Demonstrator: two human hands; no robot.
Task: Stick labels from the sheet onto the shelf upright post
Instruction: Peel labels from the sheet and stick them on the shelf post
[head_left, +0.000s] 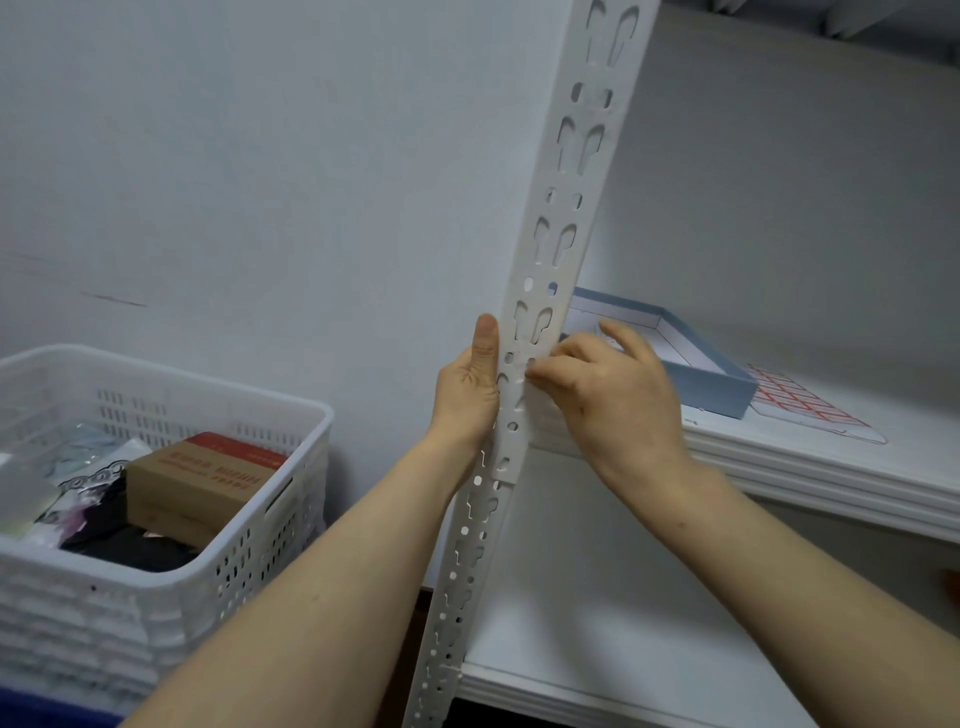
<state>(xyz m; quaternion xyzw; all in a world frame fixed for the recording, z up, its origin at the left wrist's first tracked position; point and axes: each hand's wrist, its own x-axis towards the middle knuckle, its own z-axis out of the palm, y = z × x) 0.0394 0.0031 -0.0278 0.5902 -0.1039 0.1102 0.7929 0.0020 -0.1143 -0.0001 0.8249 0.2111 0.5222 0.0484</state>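
Head view: the white shelf upright post stands in the middle and has lots of holes in it. It leans a bit to the right at the top. The left hand holds the post from the left side. Its thumb lies straight up along the edge, and its other fingers go behind the post. The right hand is on the other side, with bent fingers. Its fingertips touch the front of the post. I cannot tell if they pinch a label, because it is too small to see.

The label sheet lies flat on the white shelf to the right, well away from the hands. It has little red boxes on it. A blue box sits on the shelf just beside the sheet. On the left is a white basket with a brown cardboard box in it.
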